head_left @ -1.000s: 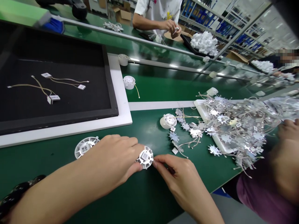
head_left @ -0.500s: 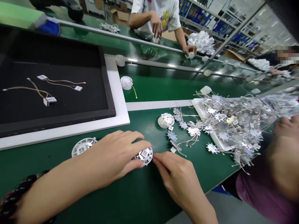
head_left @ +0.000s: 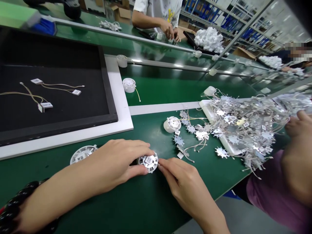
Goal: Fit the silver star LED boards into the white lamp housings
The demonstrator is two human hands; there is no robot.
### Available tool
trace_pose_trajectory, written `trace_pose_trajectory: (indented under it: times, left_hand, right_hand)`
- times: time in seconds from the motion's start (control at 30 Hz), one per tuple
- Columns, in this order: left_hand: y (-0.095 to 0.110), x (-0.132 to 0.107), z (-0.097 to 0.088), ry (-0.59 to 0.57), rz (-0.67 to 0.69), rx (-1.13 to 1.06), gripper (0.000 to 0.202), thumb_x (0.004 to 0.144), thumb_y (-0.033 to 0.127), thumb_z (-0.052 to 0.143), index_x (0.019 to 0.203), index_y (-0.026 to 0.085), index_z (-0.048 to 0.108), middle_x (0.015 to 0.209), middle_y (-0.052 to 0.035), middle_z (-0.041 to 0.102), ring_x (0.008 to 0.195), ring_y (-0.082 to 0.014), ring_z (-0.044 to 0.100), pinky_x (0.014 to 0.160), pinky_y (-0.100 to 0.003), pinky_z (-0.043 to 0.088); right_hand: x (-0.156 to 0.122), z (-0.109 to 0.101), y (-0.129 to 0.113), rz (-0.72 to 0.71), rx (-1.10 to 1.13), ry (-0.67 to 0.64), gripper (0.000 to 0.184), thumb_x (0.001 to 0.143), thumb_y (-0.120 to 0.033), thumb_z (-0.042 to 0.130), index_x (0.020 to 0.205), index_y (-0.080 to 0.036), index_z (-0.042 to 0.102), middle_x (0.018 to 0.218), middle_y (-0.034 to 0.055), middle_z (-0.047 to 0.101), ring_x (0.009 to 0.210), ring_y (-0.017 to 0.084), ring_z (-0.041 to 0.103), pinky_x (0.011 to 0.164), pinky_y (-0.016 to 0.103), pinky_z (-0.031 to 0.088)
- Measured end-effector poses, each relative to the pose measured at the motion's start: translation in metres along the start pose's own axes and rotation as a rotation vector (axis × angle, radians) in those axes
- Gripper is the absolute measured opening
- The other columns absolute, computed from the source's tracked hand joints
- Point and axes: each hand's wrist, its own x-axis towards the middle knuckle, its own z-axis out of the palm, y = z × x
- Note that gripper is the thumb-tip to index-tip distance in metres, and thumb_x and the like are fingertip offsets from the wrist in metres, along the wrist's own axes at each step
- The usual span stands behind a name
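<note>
My left hand is closed around a small round white housing with a star-shaped metal plate on top, held low over the green table. My right hand pinches the plate's right edge with thumb and forefinger. A second round white housing lies just left of my left hand. Another white housing stands further back, beside loose star plates.
A heap of star plates with wires covers a white tray at right, where another person's hand reaches. A black mat in a white frame holds wired parts at left. A person works across the conveyor.
My hands have lowered the housing slightly toward the table and kept their grip. The person opposite has drawn both hands back together.
</note>
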Motion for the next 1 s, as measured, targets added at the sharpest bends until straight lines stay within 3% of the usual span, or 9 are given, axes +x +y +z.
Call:
trace_pose_trajectory:
  times: [0.13, 0.3, 0.63, 0.77, 0.9, 1.0]
  left_hand:
    - [0.0, -0.001, 0.001, 0.009, -0.001, -0.005, 0.031, 0.102, 0.041, 0.065, 0.131, 0.033, 0.07, 0.139, -0.0004, 0.071, 0.119, -0.0295, 0.073, 0.096, -0.041, 0.058]
    - [0.0, -0.001, 0.003, 0.012, 0.016, 0.004, 0.031, 0.102, 0.04, 0.064, 0.13, 0.029, 0.07, 0.136, -0.0017, 0.073, 0.115, -0.0297, 0.074, 0.091, -0.041, 0.061]
    - [-0.001, 0.001, 0.006, -0.022, -0.023, -0.035, 0.031, 0.102, 0.037, 0.064, 0.131, 0.029, 0.068, 0.136, -0.0008, 0.073, 0.118, -0.0316, 0.073, 0.092, -0.045, 0.061]
    - [0.0, 0.001, 0.004, -0.029, -0.028, -0.026, 0.033, 0.101, 0.037, 0.064, 0.133, 0.03, 0.065, 0.131, -0.001, 0.074, 0.112, -0.0308, 0.075, 0.088, -0.044, 0.06]
    - [0.004, -0.001, 0.004, -0.02, 0.0, 0.07, 0.053, 0.099, 0.039, 0.067, 0.149, 0.033, 0.051, 0.136, -0.0028, 0.071, 0.108, -0.0321, 0.075, 0.086, -0.046, 0.061]
    - [0.008, 0.001, 0.007, 0.002, 0.087, 0.173, 0.066, 0.093, 0.036, 0.077, 0.152, 0.025, 0.049, 0.144, -0.0088, 0.067, 0.118, -0.0353, 0.071, 0.094, -0.049, 0.059]
  right_hand:
    - [-0.001, 0.001, 0.002, -0.014, 0.015, 0.068, 0.026, 0.107, -0.017, 0.05, 0.111, -0.013, 0.075, 0.083, 0.0059, 0.076, 0.067, 0.019, 0.071, 0.059, 0.031, 0.054]
    - [-0.003, 0.003, 0.004, -0.071, 0.034, 0.134, 0.023, 0.105, -0.013, 0.053, 0.107, -0.014, 0.075, 0.084, 0.0053, 0.079, 0.067, 0.018, 0.072, 0.06, 0.03, 0.053]
    - [-0.002, 0.008, 0.002, 0.035, 0.174, 0.108, 0.021, 0.102, -0.013, 0.055, 0.1, -0.015, 0.075, 0.077, 0.0034, 0.073, 0.064, 0.016, 0.067, 0.059, 0.026, 0.048]
    - [-0.005, 0.014, 0.004, -0.046, 0.022, 0.154, 0.023, 0.104, -0.013, 0.052, 0.098, -0.013, 0.075, 0.071, 0.003, 0.068, 0.059, 0.015, 0.061, 0.055, 0.027, 0.044]
    - [-0.005, 0.019, 0.005, -0.151, -0.195, 0.254, 0.023, 0.102, -0.008, 0.053, 0.098, -0.013, 0.075, 0.07, 0.0033, 0.069, 0.057, 0.014, 0.057, 0.055, 0.028, 0.042]
    - [-0.004, 0.021, 0.006, -0.185, -0.234, 0.284, 0.02, 0.1, -0.005, 0.056, 0.1, -0.012, 0.075, 0.074, 0.0044, 0.073, 0.059, 0.015, 0.056, 0.056, 0.029, 0.042]
